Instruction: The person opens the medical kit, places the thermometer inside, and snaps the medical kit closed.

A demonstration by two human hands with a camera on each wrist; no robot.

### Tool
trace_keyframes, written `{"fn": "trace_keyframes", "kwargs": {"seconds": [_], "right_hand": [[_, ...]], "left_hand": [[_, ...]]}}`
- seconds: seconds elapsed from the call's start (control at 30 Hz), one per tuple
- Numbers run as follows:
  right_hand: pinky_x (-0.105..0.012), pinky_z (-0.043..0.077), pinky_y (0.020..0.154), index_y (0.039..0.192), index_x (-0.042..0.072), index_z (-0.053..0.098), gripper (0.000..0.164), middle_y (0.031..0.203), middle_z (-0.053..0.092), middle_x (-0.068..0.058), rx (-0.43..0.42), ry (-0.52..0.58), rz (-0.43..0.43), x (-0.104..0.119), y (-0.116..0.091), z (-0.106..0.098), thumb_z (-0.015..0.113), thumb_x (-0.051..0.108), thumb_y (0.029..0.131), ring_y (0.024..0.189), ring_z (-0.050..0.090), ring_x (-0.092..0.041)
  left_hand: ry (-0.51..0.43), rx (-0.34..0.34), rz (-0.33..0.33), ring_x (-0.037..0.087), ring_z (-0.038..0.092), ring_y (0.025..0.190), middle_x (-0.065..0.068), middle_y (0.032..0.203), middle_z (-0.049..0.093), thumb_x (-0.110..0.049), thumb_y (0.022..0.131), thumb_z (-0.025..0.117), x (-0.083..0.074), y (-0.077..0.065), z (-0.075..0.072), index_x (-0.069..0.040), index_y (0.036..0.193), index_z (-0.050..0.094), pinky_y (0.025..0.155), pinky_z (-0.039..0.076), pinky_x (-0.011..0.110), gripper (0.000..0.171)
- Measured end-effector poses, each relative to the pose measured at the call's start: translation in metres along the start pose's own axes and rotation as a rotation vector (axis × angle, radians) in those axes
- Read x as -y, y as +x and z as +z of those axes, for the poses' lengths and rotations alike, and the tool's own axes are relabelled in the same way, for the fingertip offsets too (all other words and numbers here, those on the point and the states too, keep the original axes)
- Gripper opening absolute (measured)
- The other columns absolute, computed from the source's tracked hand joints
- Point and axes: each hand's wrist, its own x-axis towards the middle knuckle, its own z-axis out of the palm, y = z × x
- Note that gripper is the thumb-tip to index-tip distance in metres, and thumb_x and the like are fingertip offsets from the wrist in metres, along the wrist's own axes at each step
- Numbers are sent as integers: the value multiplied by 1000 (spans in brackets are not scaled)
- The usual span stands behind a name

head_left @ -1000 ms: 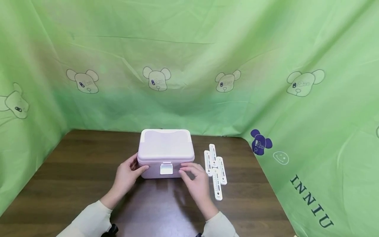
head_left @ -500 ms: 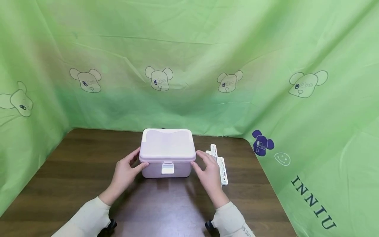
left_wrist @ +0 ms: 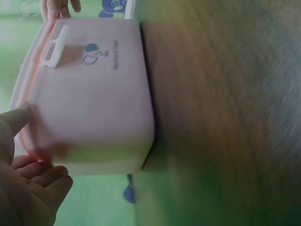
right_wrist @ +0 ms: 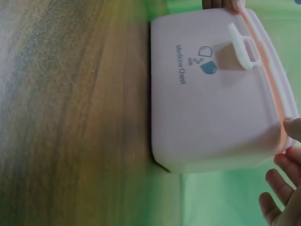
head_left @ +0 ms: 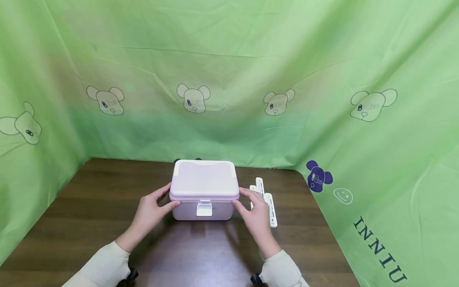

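Note:
A pale pink medicine chest (head_left: 204, 179) stands on the table with its lid down. Its white front latch (head_left: 204, 209) is flipped outward, as the left wrist view also shows of the latch (left_wrist: 55, 47). My left hand (head_left: 148, 213) grips the left front corner at the lid seam, thumb on the front and fingers round the side. At the opposite corner my right hand (head_left: 256, 213) holds the seam the same way, its thumb (right_wrist: 292, 128) at the lid edge. Blue "Medicine Chest" lettering (right_wrist: 180, 65) marks the front face.
Several slim white thermometers (head_left: 271, 210) with printed scales lie right of the chest, partly hidden behind my right hand. Brown wooden tabletop (head_left: 107, 191) runs to a green curtain (head_left: 229, 135) with bear prints at the back and sides.
My right hand has moved from the front beside the latch rightward to the chest's right corner, covering part of the thermometers. The left hand keeps its hold on the left corner.

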Motion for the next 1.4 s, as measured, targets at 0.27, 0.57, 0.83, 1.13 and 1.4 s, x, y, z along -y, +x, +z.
{"fn": "trace_keyframes", "kwargs": {"seconds": [0.27, 0.57, 0.83, 1.13, 1.4], "right_hand": [[-38, 53, 92, 109, 10, 79, 32, 107, 78, -2, 15, -16, -36, 14, 21, -10, 89, 14, 79, 106, 69, -23], [-37, 54, 85, 112, 10, 77, 28, 106, 76, -5, 157, 47, 110, 40, 78, -26, 83, 24, 88, 95, 68, -22], [-38, 54, 89, 119, 7, 73, 32, 112, 74, -9, 216, 69, 185, 48, 132, -27, 72, 31, 98, 104, 65, -23], [-36, 52, 87, 122, 8, 73, 31, 112, 74, -11, 111, 134, 198, 38, 161, -6, 66, 30, 102, 102, 64, -22], [-34, 54, 83, 129, 9, 70, 30, 117, 73, -8, 53, 135, 140, 17, 176, 21, 64, 20, 103, 104, 65, -21]], "left_hand": [[108, -9, 49, 36, 62, 127, 14, 140, 63, -44, 86, 82, -14, 13, -16, -4, 143, 59, 101, 53, 54, 74], [93, -75, 78, 30, 68, 117, 14, 127, 72, -49, 93, 74, -42, 46, -36, -5, 134, 68, 95, 57, 50, 60], [78, -172, 159, 17, 72, 89, 7, 106, 79, -41, 98, 70, -64, 90, -45, -9, 123, 76, 68, 56, 25, 41], [32, -229, 131, 16, 70, 85, 8, 100, 79, -40, 100, 67, -74, 134, -44, -8, 117, 78, 69, 53, 21, 38], [6, -238, 123, 20, 72, 94, 12, 109, 77, -30, 101, 67, -72, 162, -41, -7, 121, 76, 78, 59, 31, 32]]}}
